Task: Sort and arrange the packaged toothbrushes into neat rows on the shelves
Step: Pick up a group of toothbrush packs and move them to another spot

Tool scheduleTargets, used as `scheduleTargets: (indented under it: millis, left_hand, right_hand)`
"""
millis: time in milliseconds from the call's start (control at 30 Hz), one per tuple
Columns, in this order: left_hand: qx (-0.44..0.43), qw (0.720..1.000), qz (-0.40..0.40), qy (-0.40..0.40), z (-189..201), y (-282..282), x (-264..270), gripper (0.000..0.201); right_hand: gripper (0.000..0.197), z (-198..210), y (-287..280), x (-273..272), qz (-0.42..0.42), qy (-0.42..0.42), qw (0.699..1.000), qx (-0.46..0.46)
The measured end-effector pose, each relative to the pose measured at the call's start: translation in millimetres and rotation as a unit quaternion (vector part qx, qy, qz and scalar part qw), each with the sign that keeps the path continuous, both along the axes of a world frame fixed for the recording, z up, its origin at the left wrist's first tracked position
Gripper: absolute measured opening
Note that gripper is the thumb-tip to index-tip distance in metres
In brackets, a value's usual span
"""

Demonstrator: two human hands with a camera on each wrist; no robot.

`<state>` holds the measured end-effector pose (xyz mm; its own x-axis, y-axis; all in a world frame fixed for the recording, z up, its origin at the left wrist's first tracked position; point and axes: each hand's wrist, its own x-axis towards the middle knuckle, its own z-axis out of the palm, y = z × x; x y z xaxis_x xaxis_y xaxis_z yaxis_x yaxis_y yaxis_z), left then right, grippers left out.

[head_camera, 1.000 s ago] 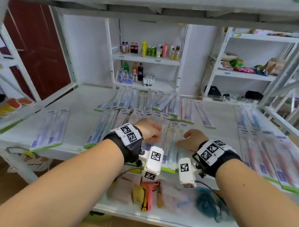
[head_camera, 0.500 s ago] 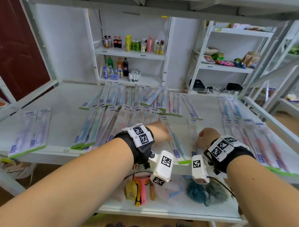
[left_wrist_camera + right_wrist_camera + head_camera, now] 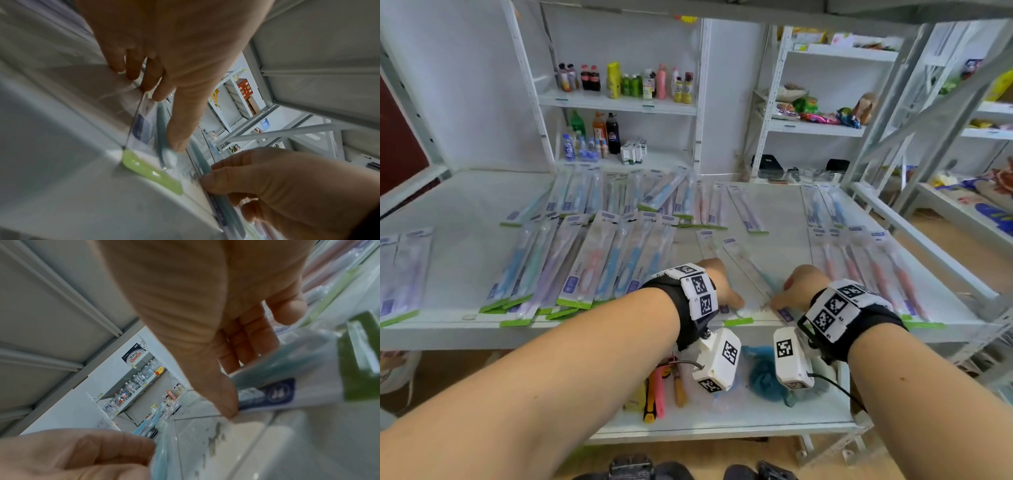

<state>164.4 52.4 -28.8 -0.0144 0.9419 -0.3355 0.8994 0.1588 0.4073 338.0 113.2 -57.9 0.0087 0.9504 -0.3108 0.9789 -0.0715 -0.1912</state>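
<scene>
At the far left of the shelf (image 3: pixel 458 219), two packs (image 3: pixel 404 270) lie apart from the overlapping left rows (image 3: pixel 571 267). Your left hand (image 3: pixel 717 286) rests on the near end of a teal-brush pack (image 3: pixel 148 142), thumb and straight fingers pressing it flat by its green strip at the shelf's front lip. Just right, your right hand (image 3: pixel 796 286) pinches the near end of a second teal pack (image 3: pixel 273 386) between thumb and curled fingers. Both packs run with their long axis front to back, leaning slightly left at the far end. The open gap lies between your hands and the pink-brush row (image 3: pixel 873 270) to the right, so the right hand is nearer for closing it.
</scene>
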Motion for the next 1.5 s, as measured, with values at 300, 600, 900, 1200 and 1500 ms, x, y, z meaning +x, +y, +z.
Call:
scheduleTargets:
  millis: [300, 600, 900, 1200, 1500]
  left_hand:
    - [0.008, 0.997, 0.009, 0.076, 5.8, -3.4, 9.7, 0.056]
    - [-0.033, 0.996, 0.009, 0.083, 7.0, -4.2, 8.7, 0.035]
    - [0.008, 0.997, 0.065, -0.035, 6.3, -4.9, -10.8, 0.025]
    - [0.148, 0.832, 0.323, -0.427, 25.4, -38.4, -91.4, 0.021]
    - [0.214, 0.747, 0.401, -0.485, 31.3, -69.9, -223.1, 0.029]
  right_hand:
    - [0.042, 16.6, -30.3, 3.8, -0.031, 0.081, 0.996, 0.031]
    - [0.011, 21.5, -31.8, 18.5, -0.025, 0.215, 0.969, 0.12]
    - [0.012, 28.0, -19.5, -0.8, -0.012, 0.406, 0.902, 0.144]
    - [0.023, 48.3, -16.0, -106.6, -0.022, 0.596, 0.796, 0.101]
    - [0.013, 64.3, -31.8, -272.0, 0.048, 0.56, 0.826, 0.027]
